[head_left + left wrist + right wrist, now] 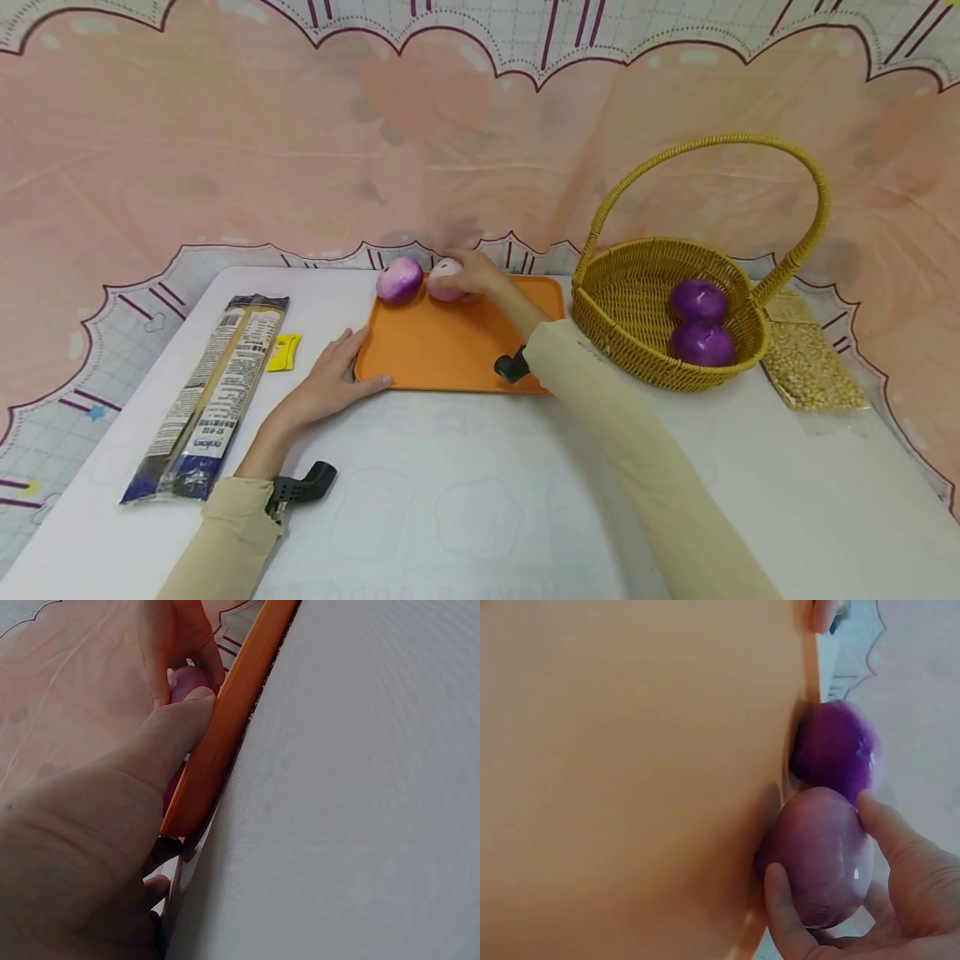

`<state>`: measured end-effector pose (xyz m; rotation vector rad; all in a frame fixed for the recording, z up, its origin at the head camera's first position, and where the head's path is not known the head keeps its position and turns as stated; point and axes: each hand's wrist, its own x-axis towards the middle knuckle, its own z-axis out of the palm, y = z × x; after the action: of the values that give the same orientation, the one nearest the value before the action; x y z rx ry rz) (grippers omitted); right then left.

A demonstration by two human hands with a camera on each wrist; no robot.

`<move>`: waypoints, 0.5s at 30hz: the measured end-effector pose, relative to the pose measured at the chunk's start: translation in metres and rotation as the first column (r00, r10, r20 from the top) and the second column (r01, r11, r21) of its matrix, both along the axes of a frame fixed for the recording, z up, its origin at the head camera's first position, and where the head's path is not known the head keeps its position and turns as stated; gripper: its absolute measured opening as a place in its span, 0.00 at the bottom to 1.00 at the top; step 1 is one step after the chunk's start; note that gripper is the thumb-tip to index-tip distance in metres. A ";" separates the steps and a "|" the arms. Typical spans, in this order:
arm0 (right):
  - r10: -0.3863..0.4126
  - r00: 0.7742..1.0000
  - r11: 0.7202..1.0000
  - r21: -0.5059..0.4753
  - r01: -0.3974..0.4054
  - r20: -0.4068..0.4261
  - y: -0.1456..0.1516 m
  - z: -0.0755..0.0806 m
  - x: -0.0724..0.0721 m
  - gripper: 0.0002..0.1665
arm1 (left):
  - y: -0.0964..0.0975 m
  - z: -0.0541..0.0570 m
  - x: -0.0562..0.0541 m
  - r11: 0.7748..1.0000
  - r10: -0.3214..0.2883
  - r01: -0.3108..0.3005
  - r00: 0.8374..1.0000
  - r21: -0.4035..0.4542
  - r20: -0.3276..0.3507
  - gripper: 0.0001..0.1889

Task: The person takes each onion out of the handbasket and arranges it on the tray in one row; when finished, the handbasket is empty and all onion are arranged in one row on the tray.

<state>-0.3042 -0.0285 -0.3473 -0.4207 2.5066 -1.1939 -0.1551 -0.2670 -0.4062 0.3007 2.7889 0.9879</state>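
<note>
My right hand (477, 273) grips a pale purple onion (817, 855) at the back of the orange tray (457, 346), thumb and fingers around its sides. Directly left of it sits a second onion (400, 280), deeper purple below and whitish on top, at the tray's back left corner. In the right wrist view the two onions touch or nearly touch. My left hand (333, 377) rests against the tray's front left corner, with fairly straight fingers along the left edge and the thumb (196, 705) on the front rim.
A wicker basket (622, 325) with a tall handle stands right of the tray, holding two purple onions (701, 323). Behind its right side lies a bag of yellow kernels (813, 367). On the left lie a long noodle-like package (213, 400) and a small yellow packet (283, 352).
</note>
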 end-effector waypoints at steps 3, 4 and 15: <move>-0.012 1.000 1.000 0.012 0.012 0.002 -0.001 -0.001 0.000 0.43 | 0.001 0.001 0.000 1.000 0.000 0.000 1.000 -0.004 0.000 0.51; -0.016 1.000 1.000 0.014 0.016 0.003 -0.002 -0.001 0.000 0.44 | 0.001 0.001 0.000 1.000 -0.001 0.001 1.000 -0.003 0.000 0.50; -0.058 0.998 0.998 -0.015 0.058 0.001 -0.005 -0.007 0.001 0.44 | 0.001 0.000 0.001 1.000 0.006 -0.006 1.000 -0.002 0.016 0.51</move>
<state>-0.3030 -0.0335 -0.3540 -0.3534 2.5271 -1.2347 -0.1544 -0.2664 -0.4063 0.2835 2.7779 0.9847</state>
